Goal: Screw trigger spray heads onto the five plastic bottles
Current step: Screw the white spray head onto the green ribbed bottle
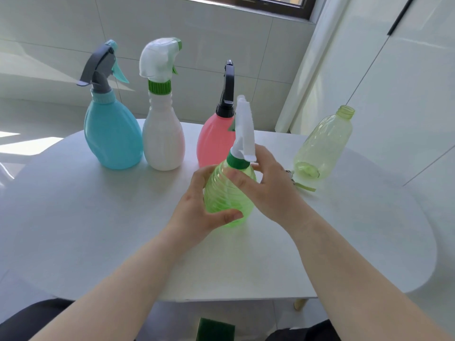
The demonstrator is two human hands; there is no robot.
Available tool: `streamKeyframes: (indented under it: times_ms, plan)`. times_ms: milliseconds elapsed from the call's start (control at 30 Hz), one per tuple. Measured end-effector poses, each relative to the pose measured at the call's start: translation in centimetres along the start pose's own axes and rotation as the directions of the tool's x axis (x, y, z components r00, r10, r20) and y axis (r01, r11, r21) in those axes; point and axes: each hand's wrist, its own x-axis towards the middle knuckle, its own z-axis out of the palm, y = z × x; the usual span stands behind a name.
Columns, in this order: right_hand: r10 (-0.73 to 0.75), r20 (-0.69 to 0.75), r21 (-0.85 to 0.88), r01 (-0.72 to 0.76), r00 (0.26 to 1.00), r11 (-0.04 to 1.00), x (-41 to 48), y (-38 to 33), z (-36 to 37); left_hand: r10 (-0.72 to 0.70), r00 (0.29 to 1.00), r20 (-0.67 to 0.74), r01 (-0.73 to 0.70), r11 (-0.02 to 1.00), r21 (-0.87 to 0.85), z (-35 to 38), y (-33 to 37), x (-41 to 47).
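Note:
A ribbed green bottle [227, 195] stands mid-table with a white trigger head [242, 126] on its green collar [237, 161]. My left hand [200, 205] grips the bottle's body. My right hand [264, 178] wraps the shoulder just under the collar. Behind stand a blue bottle [112, 136] with a grey head, a white bottle [163, 141] with a white head and a pink bottle [215, 141] with a black head. At the right a pale green bottle [325, 146] stands with a bare neck; a pale green part [304, 187] lies at its foot, half hidden by my right hand.
The white oval table [98, 230] ends near my lap. A green sponge [215, 328] shows below the table's front edge. Tiled wall and a white cabinet stand behind and to the right.

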Motion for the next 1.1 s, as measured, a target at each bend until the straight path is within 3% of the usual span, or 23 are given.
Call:
streamKeyframes:
  times_ms: [100, 233, 333, 567, 633, 800, 933, 1100]
  plan:
    - [-0.009, -0.01, 0.064, 0.009, 1.0, 0.998, -0.6, 0.3, -0.6, -0.004, 1.0, -0.004, 0.004, 1.0, 0.008, -0.1, 0.0, 0.1]
    - [0.02, -0.177, 0.164, 0.009, 0.984, 0.986, -0.3, -0.1, -0.7, 0.001, 1.0, -0.009, -0.001, 1.0, 0.009, 0.0, -0.1, 0.1]
    - [0.06, -0.221, 0.236, -0.007, 0.973, 0.972, 0.3, -0.2, -0.3, 0.006, 1.0, -0.016, -0.006, 1.0, 0.003, -0.1, -0.2, 0.3]
    - [0.011, 0.031, 0.349, -0.021, 0.999, 0.937, 0.8, 0.1, -1.1, 0.012, 1.0, 0.025, -0.012, 1.0, 0.022, -0.5, -0.3, 0.6]
    - [0.012, 0.017, 0.35, -0.018, 1.0, 0.937, 0.8, 0.1, -1.4, 0.01, 1.0, 0.028, -0.011, 0.999, 0.033, -0.5, -0.1, 0.6]
    - [-0.015, -0.107, 0.121, 0.028, 0.994, 0.992, 0.8, 0.0, -1.0, 0.021, 1.0, 0.01, -0.022, 0.999, 0.04, -0.4, 0.1, 0.4]
    - [0.041, 0.155, 0.247, -0.079, 0.987, 0.966, 1.4, -0.5, -1.8, 0.035, 0.999, 0.034, -0.036, 0.999, 0.036, -0.4, -0.1, 0.6]
    - [0.035, 0.048, 0.26, -0.046, 0.998, 0.965, 2.0, -0.4, -1.2, 0.049, 0.995, 0.087, -0.051, 0.998, 0.023, -0.9, -0.5, 0.8]
